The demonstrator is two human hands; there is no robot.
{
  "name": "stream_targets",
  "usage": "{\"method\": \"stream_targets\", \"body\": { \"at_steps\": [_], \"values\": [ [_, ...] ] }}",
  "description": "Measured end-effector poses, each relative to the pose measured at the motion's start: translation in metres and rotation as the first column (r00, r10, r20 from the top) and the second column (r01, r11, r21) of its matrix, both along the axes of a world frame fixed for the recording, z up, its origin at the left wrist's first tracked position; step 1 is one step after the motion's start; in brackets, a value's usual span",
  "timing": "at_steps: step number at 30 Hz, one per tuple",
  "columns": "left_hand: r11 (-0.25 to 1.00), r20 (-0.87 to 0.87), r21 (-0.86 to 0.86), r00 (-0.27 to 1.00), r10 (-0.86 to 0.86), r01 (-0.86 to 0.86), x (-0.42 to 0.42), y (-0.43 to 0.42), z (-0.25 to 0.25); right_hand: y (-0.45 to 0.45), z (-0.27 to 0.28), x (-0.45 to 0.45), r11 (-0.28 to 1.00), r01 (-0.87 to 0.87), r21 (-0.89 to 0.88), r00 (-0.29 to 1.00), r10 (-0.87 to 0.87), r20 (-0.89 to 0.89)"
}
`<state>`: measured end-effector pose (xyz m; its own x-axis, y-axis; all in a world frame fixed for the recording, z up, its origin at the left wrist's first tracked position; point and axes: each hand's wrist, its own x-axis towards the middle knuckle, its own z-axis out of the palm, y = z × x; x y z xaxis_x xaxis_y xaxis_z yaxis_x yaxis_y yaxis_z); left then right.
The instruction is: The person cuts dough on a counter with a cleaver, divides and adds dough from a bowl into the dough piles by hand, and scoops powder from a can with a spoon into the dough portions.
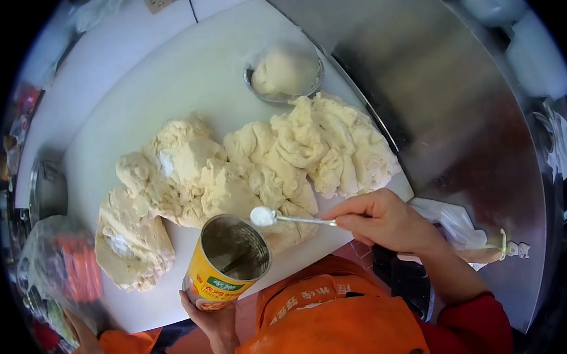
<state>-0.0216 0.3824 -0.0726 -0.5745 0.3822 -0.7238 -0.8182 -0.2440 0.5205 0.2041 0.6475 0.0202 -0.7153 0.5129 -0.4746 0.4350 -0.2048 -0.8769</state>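
My left hand [212,320] is wrapped round the lower part of an open yellow tin can [214,270], tilted so that its dark inside shows. With closed fingers my right hand [385,221] grips the handle of a metal spoon [305,221]. White powder [262,216] fills the spoon's bowl, just beyond the can's rim. Behind them, large lumps of pale dough [269,155] spread across the white worktop [144,82]. Two patches of white powder lie on the dough, one on the middle lump and one on the left lump [133,249].
A metal bowl [320,79] with dough under clear plastic stands at the back. Left are a metal pot [48,192] and a plastic bag of orange sticks [80,268]. Another person's hand [84,341] shows at lower left. A steel surface [446,91] borders the right side.
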Motion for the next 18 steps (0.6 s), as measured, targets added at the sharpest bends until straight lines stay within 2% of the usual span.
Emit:
{"method": "stream_targets", "body": {
  "at_steps": [3,8,9,11,15,18],
  "values": [
    [0.999,-0.003,0.050,1.000,-0.001,0.001,-0.004,-0.016,-0.006,0.014,-0.010,-0.001,0.999,0.043,0.034,0.998,-0.044,0.039],
    [0.990,0.046,0.003,0.989,0.142,-0.142,-0.003,-0.018,-0.003,0.026,-0.049,-0.016,0.994,0.054,0.093,0.994,-0.062,0.088],
    [0.984,0.065,-0.018,0.982,0.180,-0.179,-0.003,-0.017,-0.002,0.025,-0.051,-0.019,0.989,0.036,0.143,0.993,-0.051,0.104],
    [0.991,0.030,0.003,0.990,0.136,-0.136,-0.002,-0.021,-0.003,0.022,-0.054,-0.024,0.970,-0.001,0.242,0.990,-0.033,0.138],
    [0.993,0.013,0.032,0.994,0.109,-0.110,-0.005,-0.027,-0.006,0.020,-0.048,-0.031,0.940,-0.072,0.333,0.972,-0.009,0.236],
    [0.988,0.037,0.034,0.988,0.153,-0.154,-0.009,-0.029,-0.009,0.016,-0.035,-0.035,0.896,-0.134,0.422,0.956,0.006,0.292]
  ]
}}
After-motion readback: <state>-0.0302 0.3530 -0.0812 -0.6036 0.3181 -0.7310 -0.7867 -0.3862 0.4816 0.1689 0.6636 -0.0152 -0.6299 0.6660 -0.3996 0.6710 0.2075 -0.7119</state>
